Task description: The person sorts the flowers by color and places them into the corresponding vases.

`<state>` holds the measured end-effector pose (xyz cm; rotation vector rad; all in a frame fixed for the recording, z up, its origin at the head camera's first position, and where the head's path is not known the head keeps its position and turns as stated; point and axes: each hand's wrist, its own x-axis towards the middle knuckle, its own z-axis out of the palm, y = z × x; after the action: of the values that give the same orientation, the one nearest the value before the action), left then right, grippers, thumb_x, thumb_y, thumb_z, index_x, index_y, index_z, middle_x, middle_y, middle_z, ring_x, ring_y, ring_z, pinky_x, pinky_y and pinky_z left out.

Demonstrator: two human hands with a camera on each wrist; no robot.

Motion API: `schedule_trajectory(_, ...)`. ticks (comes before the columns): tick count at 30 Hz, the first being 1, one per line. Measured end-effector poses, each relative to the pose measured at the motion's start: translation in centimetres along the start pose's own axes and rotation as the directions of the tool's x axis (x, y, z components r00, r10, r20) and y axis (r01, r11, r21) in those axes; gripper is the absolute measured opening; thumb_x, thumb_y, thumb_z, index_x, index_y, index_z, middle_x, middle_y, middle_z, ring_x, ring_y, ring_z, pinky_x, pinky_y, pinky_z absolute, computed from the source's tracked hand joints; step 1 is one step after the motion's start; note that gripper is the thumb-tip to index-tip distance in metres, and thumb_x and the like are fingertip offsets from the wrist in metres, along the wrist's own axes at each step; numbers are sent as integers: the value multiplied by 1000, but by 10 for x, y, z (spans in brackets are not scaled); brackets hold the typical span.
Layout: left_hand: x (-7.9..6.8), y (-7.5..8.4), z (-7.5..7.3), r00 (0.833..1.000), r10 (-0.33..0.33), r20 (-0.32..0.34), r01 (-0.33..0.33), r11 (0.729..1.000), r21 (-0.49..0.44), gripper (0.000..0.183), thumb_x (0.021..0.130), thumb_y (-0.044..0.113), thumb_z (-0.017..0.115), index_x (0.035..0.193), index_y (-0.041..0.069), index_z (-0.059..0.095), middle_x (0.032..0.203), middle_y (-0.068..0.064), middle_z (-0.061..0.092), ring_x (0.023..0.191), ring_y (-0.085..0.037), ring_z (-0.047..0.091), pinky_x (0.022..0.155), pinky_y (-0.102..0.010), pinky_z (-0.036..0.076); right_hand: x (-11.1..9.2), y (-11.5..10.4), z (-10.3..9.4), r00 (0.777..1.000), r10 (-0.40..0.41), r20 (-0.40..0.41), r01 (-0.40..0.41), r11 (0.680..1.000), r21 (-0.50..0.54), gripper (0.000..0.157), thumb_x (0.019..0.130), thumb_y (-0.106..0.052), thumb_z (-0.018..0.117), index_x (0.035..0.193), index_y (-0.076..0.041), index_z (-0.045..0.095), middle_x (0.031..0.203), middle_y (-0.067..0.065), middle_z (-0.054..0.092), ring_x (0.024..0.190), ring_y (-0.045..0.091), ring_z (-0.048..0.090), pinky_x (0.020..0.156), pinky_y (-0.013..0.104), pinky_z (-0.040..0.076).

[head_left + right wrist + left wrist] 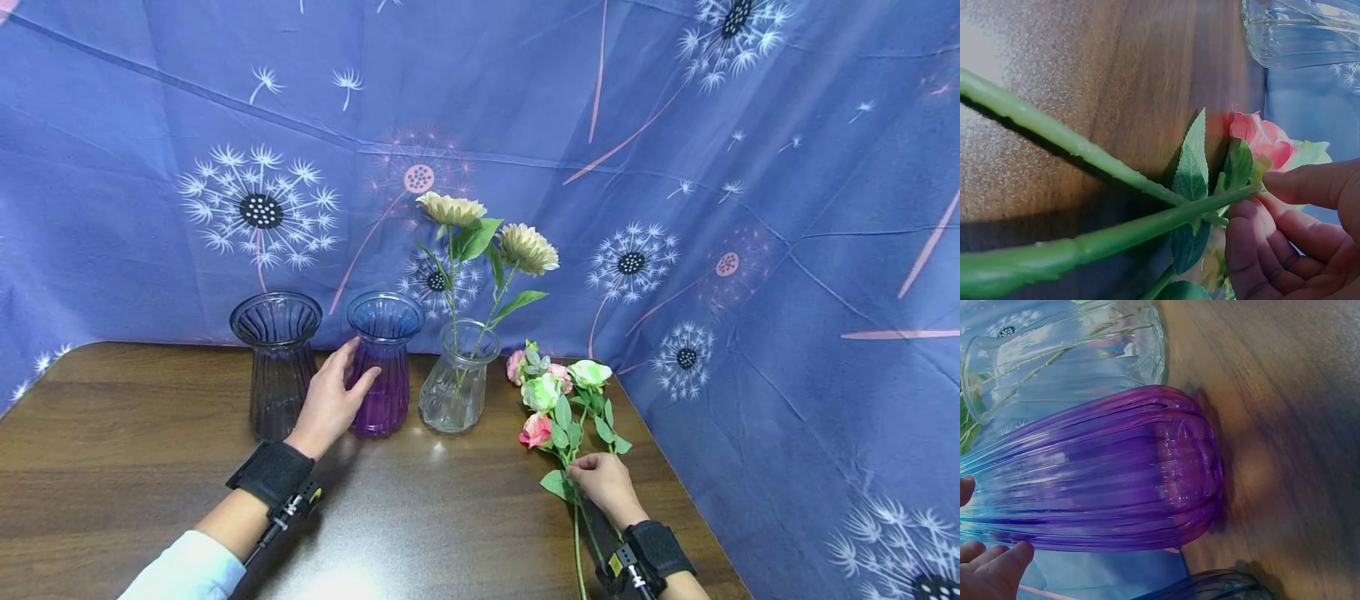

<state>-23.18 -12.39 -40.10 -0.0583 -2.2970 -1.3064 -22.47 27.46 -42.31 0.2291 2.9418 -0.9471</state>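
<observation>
My left hand (332, 400) is at the left side of a ribbed glass vase (381, 392), blue above and purple below. Its thumb lies over the vase's front and its fingers are spread along the side; in the left wrist view the fingertips (1021, 551) meet the vase's edge. Toward the table's right, my right hand (606, 485) pinches a green flower stem (1147, 228) between thumb and index finger. Pink, white-green and red-pink roses lie there together; a pink rose (1263, 140) shows just beyond the fingers. Which bloom the pinched stem bears, I cannot tell.
A dark glass vase (272, 383) stands left of the purple one. On its right, a clear vase (452, 392) holds two cream flowers (527, 248). Blue dandelion-print cloth (487, 100) hangs behind and right of the wooden table (420, 517).
</observation>
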Motion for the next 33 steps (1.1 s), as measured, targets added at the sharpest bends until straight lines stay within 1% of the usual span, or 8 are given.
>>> schedule_trajectory(4, -1, -1, 1, 1000, 6, -3, -6, 1000, -14, 57, 88, 17, 65, 135, -5, 42, 133, -27, 49, 118, -42, 53, 99, -49, 46, 0, 0, 1, 1000, 0, 4, 0, 1000, 7, 14, 82, -11, 66, 84, 3, 70, 63, 3, 63, 53, 12, 57, 47, 24, 47)
schedule_trajectory(7, -1, -1, 2, 1000, 6, -1, -6, 1000, -17, 56, 89, 17, 65, 135, -5, 42, 133, -27, 49, 117, -42, 53, 99, -49, 46, 0, 1, 2, 1000, -9, 1, 9, 1000, -1, 14, 82, -11, 66, 83, 2, 71, 59, 2, 61, 52, 12, 56, 46, 24, 46)
schedule_trajectory(14, -1, -2, 1, 1000, 1, -3, -1, 1000, -5, 56, 89, 18, 64, 135, -4, 41, 134, -27, 48, 118, -42, 52, 100, -49, 45, 1, 0, 3, 999, -11, 40, 11, 1000, 10, 15, 81, -10, 67, 83, 4, 70, 64, 6, 62, 54, 15, 58, 46, 25, 46)
schedule_trajectory(18, -2, -2, 1, 1000, 10, -17, -10, 1000, 4, 56, 89, 19, 65, 135, -4, 42, 133, -26, 49, 117, -42, 53, 100, -49, 45, 0, -3, -1, 999, -31, 26, 31, 999, -22, 12, 81, -9, 66, 83, 3, 70, 65, 6, 64, 54, 13, 56, 47, 24, 43)
schedule_trajectory(23, -3, -2, 1, 1000, 20, -21, -20, 1000, 3, 55, 89, 18, 64, 134, -5, 43, 132, -27, 49, 116, -43, 53, 99, -49, 46, -5, -13, -17, 996, -82, -31, 80, 996, -41, 14, 83, -10, 65, 86, 2, 71, 73, 9, 68, 58, 11, 55, 51, 25, 43)
schedule_trajectory(29, -3, -3, 2, 1000, 16, -6, -16, 1000, 0, 56, 89, 19, 64, 134, -5, 42, 132, -28, 49, 117, -44, 53, 98, -50, 47, -8, -29, -47, 992, -91, -87, 93, 995, 20, 22, 86, -14, 64, 98, 3, 69, 75, 10, 70, 57, 13, 61, 51, 25, 45)
schedule_trajectory(31, -3, -3, 2, 1000, 21, -12, -21, 1000, 6, 55, 89, 19, 64, 134, -5, 42, 132, -28, 49, 116, -44, 53, 97, -51, 47, -8, -39, -60, 984, -119, -129, 124, 992, 33, 24, 88, -15, 63, 102, 3, 69, 78, 12, 70, 57, 12, 61, 51, 23, 45)
schedule_trajectory(33, -1, -2, 2, 999, 32, -31, -31, 999, 19, 55, 90, 20, 64, 133, -6, 43, 130, -27, 51, 114, -44, 55, 95, -51, 48, -8, -52, -73, 971, -143, -190, 157, 986, 56, 25, 89, -16, 62, 104, 2, 69, 80, 14, 70, 57, 8, 60, 51, 20, 47)
